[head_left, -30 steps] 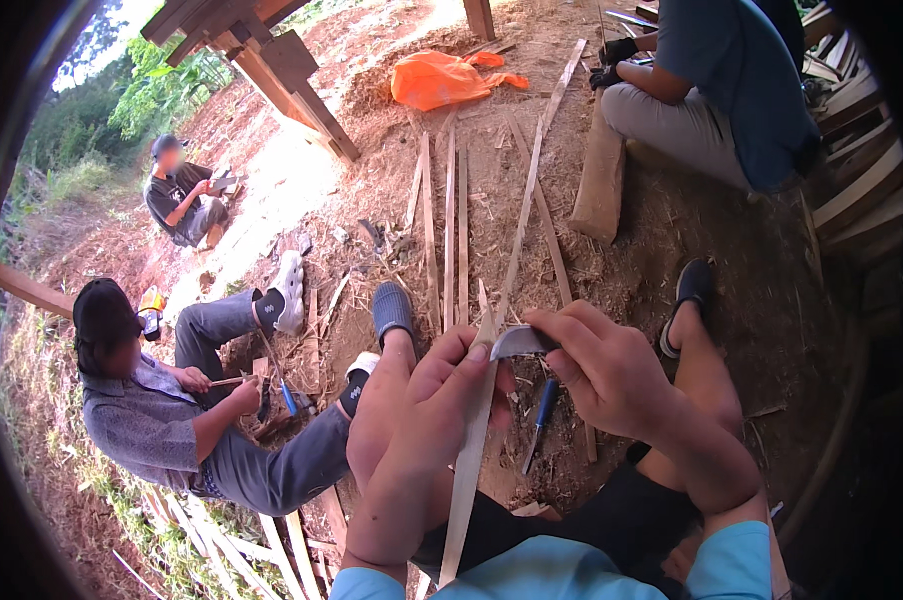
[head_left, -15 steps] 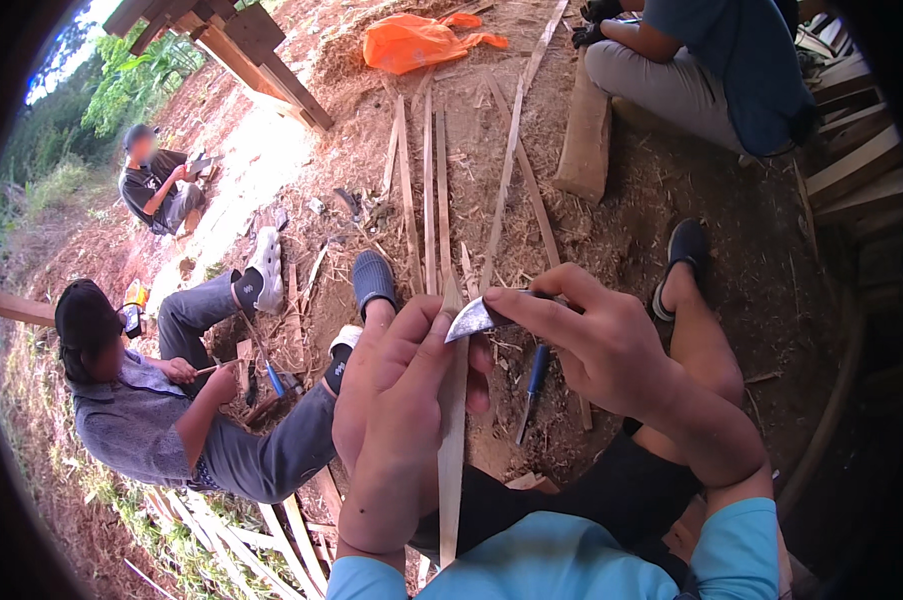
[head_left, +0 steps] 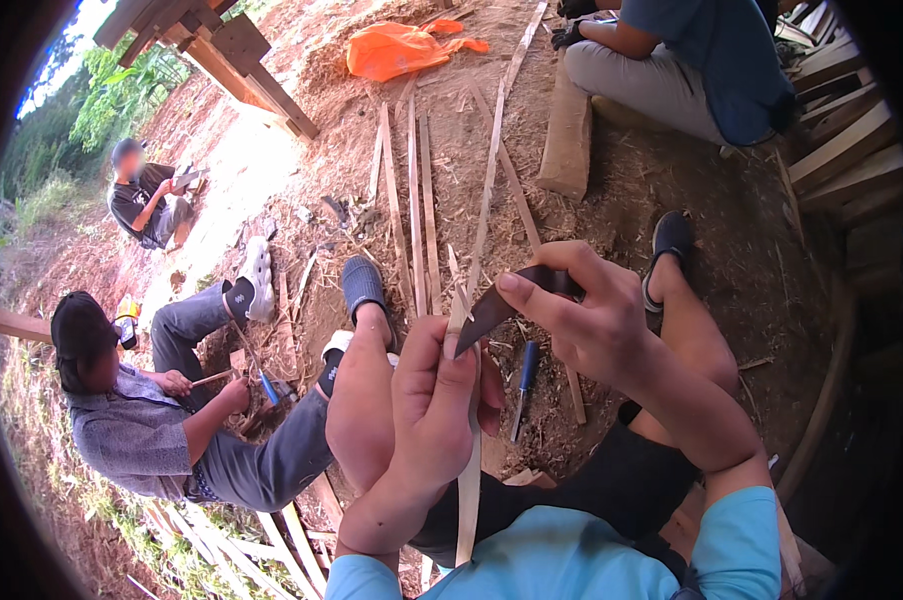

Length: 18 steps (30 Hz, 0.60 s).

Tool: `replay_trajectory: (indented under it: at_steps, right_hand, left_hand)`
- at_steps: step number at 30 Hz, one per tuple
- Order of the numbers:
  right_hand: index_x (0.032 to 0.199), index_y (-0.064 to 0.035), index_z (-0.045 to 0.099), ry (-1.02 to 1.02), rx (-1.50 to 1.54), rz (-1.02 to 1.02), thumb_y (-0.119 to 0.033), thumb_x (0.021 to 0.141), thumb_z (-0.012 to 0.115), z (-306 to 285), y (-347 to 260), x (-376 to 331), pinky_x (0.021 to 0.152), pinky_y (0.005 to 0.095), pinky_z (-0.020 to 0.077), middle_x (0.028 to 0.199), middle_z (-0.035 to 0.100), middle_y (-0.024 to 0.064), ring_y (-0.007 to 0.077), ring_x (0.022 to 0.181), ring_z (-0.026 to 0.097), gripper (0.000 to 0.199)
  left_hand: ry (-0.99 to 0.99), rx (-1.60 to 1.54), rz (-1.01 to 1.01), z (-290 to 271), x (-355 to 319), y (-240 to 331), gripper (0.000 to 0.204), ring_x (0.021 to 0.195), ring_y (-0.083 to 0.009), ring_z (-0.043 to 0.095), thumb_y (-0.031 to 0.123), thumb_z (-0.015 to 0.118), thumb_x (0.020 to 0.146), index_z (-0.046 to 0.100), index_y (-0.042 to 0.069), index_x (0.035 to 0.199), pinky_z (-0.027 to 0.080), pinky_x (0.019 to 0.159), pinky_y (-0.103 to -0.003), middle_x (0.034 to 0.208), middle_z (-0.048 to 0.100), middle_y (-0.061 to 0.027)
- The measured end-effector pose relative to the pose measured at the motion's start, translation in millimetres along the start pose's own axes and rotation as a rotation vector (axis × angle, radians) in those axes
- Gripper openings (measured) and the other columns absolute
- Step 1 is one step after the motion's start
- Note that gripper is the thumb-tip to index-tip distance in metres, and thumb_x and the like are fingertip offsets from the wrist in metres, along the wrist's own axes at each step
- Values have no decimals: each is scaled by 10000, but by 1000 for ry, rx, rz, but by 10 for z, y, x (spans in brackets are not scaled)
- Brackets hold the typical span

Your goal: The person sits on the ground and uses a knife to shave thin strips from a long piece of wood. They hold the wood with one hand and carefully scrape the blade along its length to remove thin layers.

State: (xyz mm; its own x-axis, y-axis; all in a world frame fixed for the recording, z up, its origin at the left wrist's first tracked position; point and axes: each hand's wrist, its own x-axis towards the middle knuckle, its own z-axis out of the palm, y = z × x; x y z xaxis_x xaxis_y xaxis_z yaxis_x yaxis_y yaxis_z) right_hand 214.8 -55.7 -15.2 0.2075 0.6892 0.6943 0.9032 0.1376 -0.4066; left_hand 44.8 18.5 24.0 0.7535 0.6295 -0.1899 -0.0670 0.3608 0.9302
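Note:
Between my legs, my left hand [head_left: 436, 400] is closed round a long, pale wooden strip [head_left: 468, 505], its thumb lying along the top. The strip runs from near my lap up past my fingers, away from me. My right hand [head_left: 603, 318] grips a short knife [head_left: 491, 318], its handle mostly hidden by the fingers. The dark blade lies across the strip just beyond my left thumb, its tip touching or almost touching that thumb. A thin pale sliver [head_left: 459, 278] stands up at the strip beside the blade.
A blue-handled tool [head_left: 527, 372] lies on the dirt near my knees. Long strips [head_left: 414, 200] lie ahead, by a wood block [head_left: 567, 140] and an orange bag [head_left: 401, 55]. People sit at left [head_left: 136, 430], far left [head_left: 146, 200] and upper right [head_left: 691, 60]. Stacked wood [head_left: 841, 150] stands at right.
The knife has turned, its face now dark instead of bright, and its tip has dipped toward my left thumb. The strip leans more to the right at its near end. The view has shifted slightly.

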Motion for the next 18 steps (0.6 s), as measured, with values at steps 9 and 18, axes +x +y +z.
replay_trajectory:
  at_steps: [9,18]
  right_hand:
    - [1157,-66,602,163,91,236,-27,911,550,-279,275,141,687,358,515,912,605,144,285,814,628,255]
    - [1191,-144,638,-153,247,191,22,795,629,-7,-109,-44,578,333,522,916,604,83,235,706,649,430]
  left_hand:
    - [23,-37,-73,-121,134,108,230,470,-83,510,240,412,1022,524,39,1037,408,436,-188,673,573,-41]
    - [-33,-146,-76,-141,181,46,221,449,-102,507,236,411,1019,511,46,1073,407,415,-195,682,580,-58]
